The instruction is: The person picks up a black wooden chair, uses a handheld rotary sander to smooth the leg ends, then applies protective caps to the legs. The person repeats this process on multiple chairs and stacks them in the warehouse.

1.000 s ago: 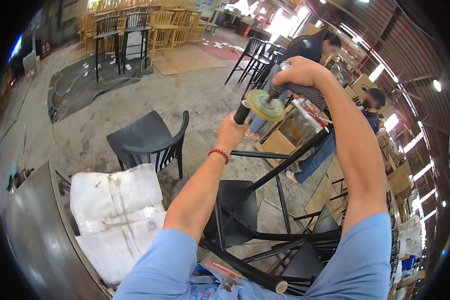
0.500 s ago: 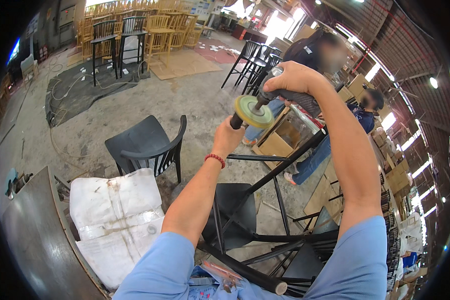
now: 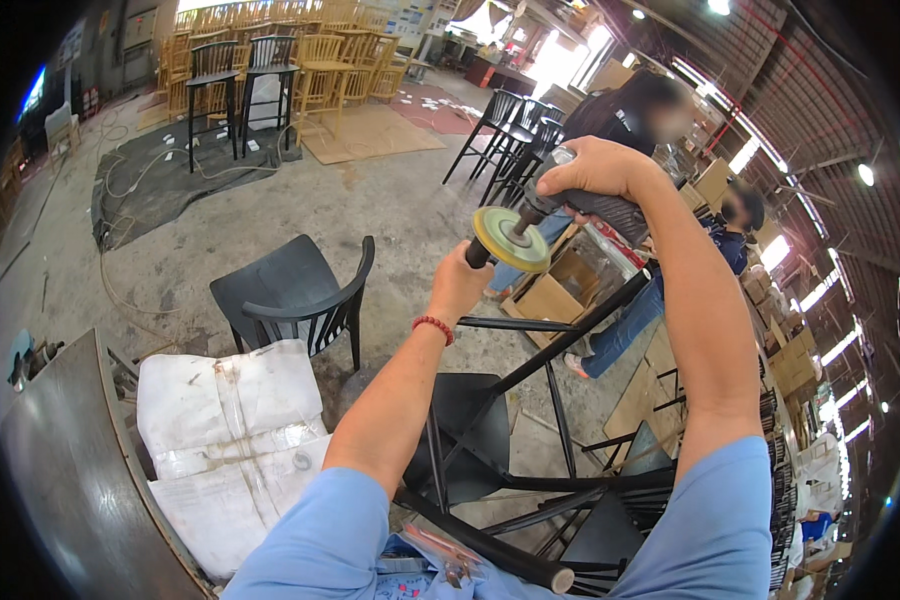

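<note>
My right hand point(image 3: 598, 168) is closed around the dark grey body of a handheld disc sander point(image 3: 538, 205). Its round yellow-green pad point(image 3: 510, 240) faces down and left. My left hand point(image 3: 457, 280) wraps round the end of a black chair leg point(image 3: 478, 254), right at the pad's lower left edge; the pad overlaps the tip, and I cannot tell how firmly they touch. Below my forearms lies an upturned black chair, with a seat point(image 3: 460, 425), long legs and crossbars. One thick leg point(image 3: 510, 545) points toward me, its round end pale bare wood.
A black chair point(image 3: 290, 285) stands left of my left arm. Nearer are a white taped package point(image 3: 232, 420) and a dark tabletop point(image 3: 80, 470). Two people point(image 3: 625, 110) stand beyond my right arm, near an open cardboard box point(image 3: 560, 295). Black and unpainted stools point(image 3: 335, 75) stand farther back.
Both hands, the sander and the leg tip have shifted slightly down in view. The pad stays against the leg tip's edge, and both grips are the same.
</note>
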Demonstrator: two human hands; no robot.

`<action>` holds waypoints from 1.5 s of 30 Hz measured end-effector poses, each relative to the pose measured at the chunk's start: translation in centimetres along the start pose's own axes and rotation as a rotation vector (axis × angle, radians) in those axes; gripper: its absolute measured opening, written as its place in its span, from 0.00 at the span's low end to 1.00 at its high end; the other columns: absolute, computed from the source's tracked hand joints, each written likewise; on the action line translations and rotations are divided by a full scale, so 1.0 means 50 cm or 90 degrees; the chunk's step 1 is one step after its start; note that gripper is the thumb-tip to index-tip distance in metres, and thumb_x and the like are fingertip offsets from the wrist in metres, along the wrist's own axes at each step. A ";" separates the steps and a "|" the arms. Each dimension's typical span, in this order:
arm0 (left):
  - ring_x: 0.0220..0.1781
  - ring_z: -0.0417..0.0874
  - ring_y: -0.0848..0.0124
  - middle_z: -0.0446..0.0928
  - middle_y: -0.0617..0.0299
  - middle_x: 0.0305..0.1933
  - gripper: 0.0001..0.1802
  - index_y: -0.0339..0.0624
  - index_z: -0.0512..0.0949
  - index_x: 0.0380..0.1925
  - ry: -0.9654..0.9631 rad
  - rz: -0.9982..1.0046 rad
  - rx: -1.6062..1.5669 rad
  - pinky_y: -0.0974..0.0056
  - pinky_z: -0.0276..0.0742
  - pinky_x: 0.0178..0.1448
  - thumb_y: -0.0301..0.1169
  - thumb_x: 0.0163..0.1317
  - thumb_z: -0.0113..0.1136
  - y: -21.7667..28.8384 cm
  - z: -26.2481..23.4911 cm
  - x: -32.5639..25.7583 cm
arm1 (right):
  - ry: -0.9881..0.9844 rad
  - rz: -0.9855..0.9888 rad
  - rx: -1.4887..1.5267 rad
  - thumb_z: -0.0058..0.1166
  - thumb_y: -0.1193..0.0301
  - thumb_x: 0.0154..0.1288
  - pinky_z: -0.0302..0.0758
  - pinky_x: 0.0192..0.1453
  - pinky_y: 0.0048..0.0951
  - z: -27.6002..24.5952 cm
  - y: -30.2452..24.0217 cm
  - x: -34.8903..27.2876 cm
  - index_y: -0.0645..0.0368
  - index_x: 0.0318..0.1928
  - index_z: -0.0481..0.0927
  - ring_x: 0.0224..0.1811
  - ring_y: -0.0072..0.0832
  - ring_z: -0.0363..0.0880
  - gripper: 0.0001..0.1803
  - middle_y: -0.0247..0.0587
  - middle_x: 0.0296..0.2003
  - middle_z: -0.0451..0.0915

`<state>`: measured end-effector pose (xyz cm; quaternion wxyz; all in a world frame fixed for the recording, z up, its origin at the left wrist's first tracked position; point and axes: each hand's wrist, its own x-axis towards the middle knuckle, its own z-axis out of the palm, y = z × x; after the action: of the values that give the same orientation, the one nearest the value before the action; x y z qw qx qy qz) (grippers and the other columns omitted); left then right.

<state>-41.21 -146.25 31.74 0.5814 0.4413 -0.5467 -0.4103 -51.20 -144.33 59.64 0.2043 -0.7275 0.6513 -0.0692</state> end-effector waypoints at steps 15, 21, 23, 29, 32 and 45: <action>0.36 0.82 0.57 0.81 0.50 0.34 0.15 0.38 0.77 0.41 -0.023 -0.002 0.010 0.57 0.76 0.43 0.31 0.54 0.61 0.016 0.013 -0.027 | 0.066 0.014 -0.007 0.68 0.66 0.51 0.77 0.22 0.29 -0.002 0.056 -0.014 0.67 0.42 0.76 0.19 0.27 0.78 0.22 0.46 0.26 0.80; 0.32 0.76 0.68 0.77 0.57 0.30 0.16 0.36 0.76 0.41 0.002 0.022 -0.014 0.60 0.74 0.42 0.31 0.53 0.64 0.005 -0.013 -0.008 | -0.033 -0.034 0.020 0.68 0.66 0.51 0.78 0.24 0.28 -0.005 0.002 -0.031 0.65 0.43 0.77 0.20 0.26 0.79 0.22 0.45 0.27 0.81; 0.32 0.76 0.67 0.77 0.57 0.30 0.16 0.35 0.76 0.41 -0.015 0.013 -0.020 0.60 0.74 0.41 0.31 0.53 0.64 0.007 -0.004 -0.012 | -0.045 0.009 -0.002 0.68 0.66 0.52 0.77 0.25 0.28 -0.005 0.019 -0.036 0.64 0.42 0.78 0.20 0.26 0.79 0.20 0.43 0.25 0.80; 0.36 0.82 0.58 0.80 0.50 0.32 0.16 0.36 0.77 0.40 0.006 0.033 0.034 0.56 0.75 0.44 0.32 0.53 0.63 0.007 0.016 -0.016 | 0.087 -0.066 -0.158 0.69 0.64 0.50 0.77 0.29 0.29 -0.092 0.094 -0.145 0.64 0.44 0.78 0.24 0.26 0.80 0.23 0.42 0.28 0.81; 0.35 0.82 0.56 0.80 0.49 0.32 0.17 0.36 0.77 0.40 0.018 0.052 0.075 0.55 0.75 0.44 0.34 0.54 0.64 -0.005 0.000 -0.005 | 0.263 -0.096 -0.101 0.68 0.64 0.52 0.76 0.31 0.27 -0.161 0.153 -0.265 0.63 0.44 0.77 0.27 0.23 0.80 0.22 0.39 0.30 0.81; 0.55 0.80 0.60 0.77 0.42 0.55 0.32 0.29 0.67 0.62 -0.043 -0.007 0.176 0.63 0.75 0.58 0.33 0.59 0.61 -0.049 -0.071 -0.208 | 0.887 0.117 0.381 0.57 0.48 0.65 0.73 0.22 0.22 -0.178 0.628 -1.020 0.60 0.47 0.77 0.20 0.23 0.76 0.26 0.36 0.25 0.78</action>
<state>-38.34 -136.72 26.51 0.4939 0.5062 -0.6147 -0.3491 -90.59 -98.54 63.95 -0.0602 -0.3721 0.6414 -0.6682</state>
